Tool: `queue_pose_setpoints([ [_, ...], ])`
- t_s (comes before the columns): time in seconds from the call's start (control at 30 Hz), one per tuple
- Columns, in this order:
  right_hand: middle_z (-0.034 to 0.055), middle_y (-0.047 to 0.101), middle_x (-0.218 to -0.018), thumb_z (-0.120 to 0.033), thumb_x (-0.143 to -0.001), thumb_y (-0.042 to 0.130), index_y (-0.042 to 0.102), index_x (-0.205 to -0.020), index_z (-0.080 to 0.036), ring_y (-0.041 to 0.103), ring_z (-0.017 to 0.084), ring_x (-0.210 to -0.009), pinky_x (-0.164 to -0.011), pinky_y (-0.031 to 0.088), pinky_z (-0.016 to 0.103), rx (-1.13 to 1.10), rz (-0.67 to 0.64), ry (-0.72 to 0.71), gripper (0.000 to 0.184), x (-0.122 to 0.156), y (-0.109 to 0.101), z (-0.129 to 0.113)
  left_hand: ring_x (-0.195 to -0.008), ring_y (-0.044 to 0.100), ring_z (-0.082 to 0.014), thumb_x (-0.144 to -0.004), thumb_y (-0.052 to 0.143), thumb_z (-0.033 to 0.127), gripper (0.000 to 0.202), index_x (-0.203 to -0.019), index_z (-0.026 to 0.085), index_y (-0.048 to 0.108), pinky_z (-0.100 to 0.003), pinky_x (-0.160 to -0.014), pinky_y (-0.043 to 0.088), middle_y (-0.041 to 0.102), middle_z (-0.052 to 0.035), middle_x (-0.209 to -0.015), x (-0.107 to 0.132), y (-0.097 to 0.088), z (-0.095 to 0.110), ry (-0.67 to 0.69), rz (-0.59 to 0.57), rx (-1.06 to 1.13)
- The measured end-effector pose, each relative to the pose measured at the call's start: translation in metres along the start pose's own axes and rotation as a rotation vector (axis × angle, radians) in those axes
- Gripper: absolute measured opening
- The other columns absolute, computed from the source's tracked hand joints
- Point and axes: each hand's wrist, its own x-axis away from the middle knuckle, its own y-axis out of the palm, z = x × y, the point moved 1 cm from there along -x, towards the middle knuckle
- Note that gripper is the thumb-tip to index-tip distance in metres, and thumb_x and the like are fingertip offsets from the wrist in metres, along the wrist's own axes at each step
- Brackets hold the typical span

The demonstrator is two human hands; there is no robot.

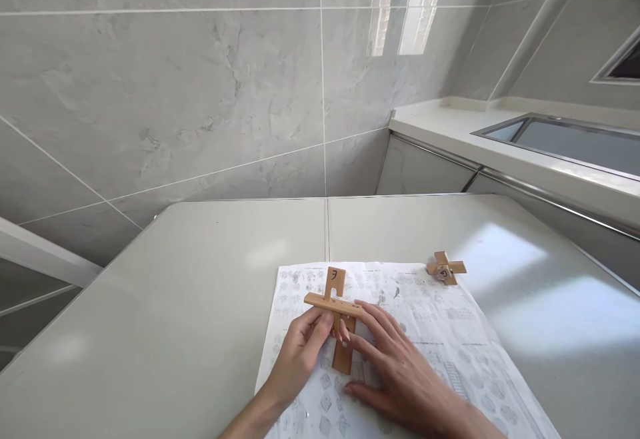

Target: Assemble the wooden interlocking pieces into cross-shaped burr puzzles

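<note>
A part-joined wooden puzzle (334, 304) of notched, light-brown pieces is held over the printed sheet. One upright piece (335, 279) bears a black mark like an E, and a crossbar runs in front of it. My left hand (306, 346) pinches the puzzle just below the crossbar, thumb on the near side. The fingers of my right hand (395, 366) close about the crossbar's right end and the lower part, while its thumb is apart, low over the paper. A darker wooden piece (343, 357) slants down between my hands, partly hidden by fingers.
Under my hands lies a white sheet (295, 292) printed with small diagrams. A cross-shaped group of joined wooden pieces (444, 268) rests at its far right corner. The pale table (200, 306) reaches a grey tiled wall (225, 92). A white counter (440, 116) with a sink stands right.
</note>
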Motion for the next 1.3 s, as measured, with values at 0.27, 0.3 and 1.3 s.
queue_pose_setpoints([
  [0.27, 0.0144, 0.061, -0.146, -0.025, -0.085, 0.079, 0.061, -0.137, -0.029, 0.06, 0.038, -0.135, -0.105, 0.06, 0.059, -0.182, 0.22, 0.174, 0.055, -0.002, -0.007, 0.004, -0.079, 0.056, -0.0191, -0.105, 0.055, 0.056, 0.045, -0.084, 0.018, 0.069, -0.032, -0.083, 0.048, 0.066, -0.0054, -0.083, 0.0, 0.0, -0.001, -0.03, 0.05, -0.058],
  [0.3, 0.0144, 0.061, -0.146, -0.029, -0.089, 0.078, 0.061, -0.137, -0.029, 0.06, 0.038, -0.136, -0.107, 0.059, 0.059, -0.259, 0.254, 0.228, 0.052, -0.002, -0.01, 0.007, -0.079, 0.056, -0.0192, -0.104, 0.055, 0.056, 0.046, -0.085, 0.018, 0.07, -0.032, -0.082, 0.048, 0.066, -0.0056, -0.083, 0.0, 0.0, -0.001, -0.036, 0.053, -0.068],
  [1.3, 0.0148, 0.062, -0.148, -0.057, -0.086, 0.085, 0.05, -0.144, -0.035, 0.067, 0.035, -0.13, -0.108, 0.057, 0.056, -1.249, 0.162, 0.339, 0.071, -0.003, -0.012, 0.001, -0.065, 0.056, -0.016, -0.113, 0.039, 0.044, 0.05, -0.082, 0.022, 0.073, -0.03, -0.069, 0.045, 0.065, -0.0023, -0.075, 0.007, 0.016, 0.003, 0.028, -0.202, -0.41],
])
